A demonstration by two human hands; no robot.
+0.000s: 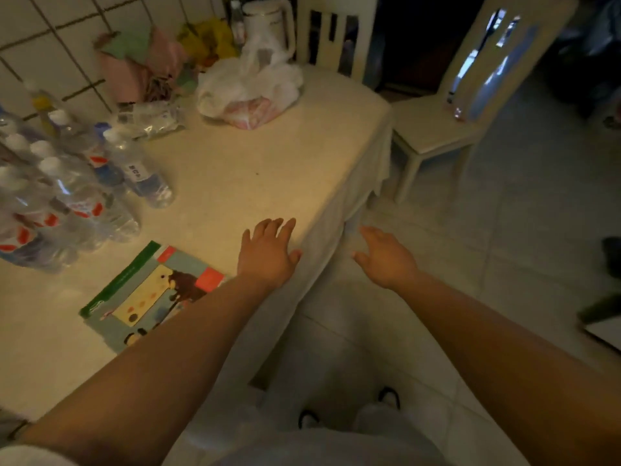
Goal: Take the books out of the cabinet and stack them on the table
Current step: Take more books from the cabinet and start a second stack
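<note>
Cream cloth covers the table (255, 169), its right edge running from upper centre down to the frame's middle, with bare tiled floor (504, 230) to the right. 1 book (148, 294) lies flat at lower left of the tabletop, its cover teal with a green band, red patches and a cartoon picture. Left hand (268, 253) hovers at the table edge, fingers spread, empty. Right hand (386, 260) hangs over the floor, fingers loosely spread, empty. Bottles (67, 183) crowd the left.

A picture book (153, 294) lies flat on the table (242, 169) — water bottles (67, 183) beyond it. The left hand (267, 253) hovers, fingers spread, just right of the book; the right hand (386, 257) hangs empty farther right — off the table's edge.
</note>
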